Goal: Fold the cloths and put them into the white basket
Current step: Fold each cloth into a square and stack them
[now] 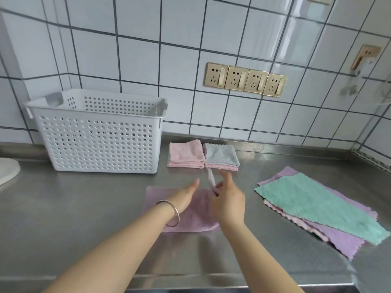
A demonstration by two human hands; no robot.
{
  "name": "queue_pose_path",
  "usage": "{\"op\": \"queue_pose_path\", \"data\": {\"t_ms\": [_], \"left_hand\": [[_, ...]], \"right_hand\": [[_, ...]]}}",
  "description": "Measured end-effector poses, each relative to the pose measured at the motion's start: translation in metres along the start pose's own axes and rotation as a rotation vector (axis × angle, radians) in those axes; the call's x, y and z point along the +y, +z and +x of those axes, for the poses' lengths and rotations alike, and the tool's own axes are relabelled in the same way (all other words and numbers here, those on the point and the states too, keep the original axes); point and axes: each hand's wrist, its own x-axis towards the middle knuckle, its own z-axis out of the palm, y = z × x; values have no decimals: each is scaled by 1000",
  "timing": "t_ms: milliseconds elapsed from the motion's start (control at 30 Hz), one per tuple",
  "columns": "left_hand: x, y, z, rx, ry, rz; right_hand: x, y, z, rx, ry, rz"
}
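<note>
A purple cloth (190,220) lies flat on the steel counter in front of me. My left hand (186,194) rests on it, fingers flat and together. My right hand (227,199) pinches the cloth's white hanging loop (211,178) at its far right corner and lifts it. The white basket (99,132) stands at the back left, perforated, and looks empty. Two folded piles sit beside it: a pink one (186,154) and a grey cloth on pink (221,156). At the right lies a stack of unfolded cloths with a teal one (317,206) on top.
The steel counter (84,218) meets a tiled wall with a row of gold sockets (245,80). A white round object (8,170) shows at the left edge. The counter's front edge runs just below my forearms.
</note>
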Motion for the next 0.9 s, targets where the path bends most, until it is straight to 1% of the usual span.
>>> {"op": "queue_pose_path", "data": {"t_ms": [33,67,100,167,233,300,400,467,567,633,700,767,900], "left_hand": [[8,-6,1,56,-27,-215],[11,-14,3,99,-35,-342],[14,-19,2,111,-34,-415],[8,-26,-1,139,-31,-449],[1,-34,-4,202,-82,-446],[-5,-44,-12,268,-117,-409],[-20,-58,-12,338,-167,-335],[-33,-64,-12,360,-189,-228],[-52,-67,-10,352,-206,-5],[-61,-67,-9,376,-241,58],[-66,-66,-11,404,-240,31],[-67,-64,-13,421,-195,22],[-70,-60,-14,471,-130,82]], "right_hand": [[-10,9,-6,46,-130,7],[-17,18,-13,88,-249,8],[-21,26,-19,110,-358,15],[-23,39,-27,89,-513,74],[-19,47,-29,16,-562,123],[-14,49,-33,-78,-603,101],[-9,50,-40,-206,-599,24],[-3,53,-43,-292,-548,-33],[2,54,-46,-450,-457,-102],[3,55,-47,-537,-441,-135],[5,55,-47,-562,-438,-140],[7,54,-47,-565,-427,-119],[11,56,-47,-551,-474,-83]]}}
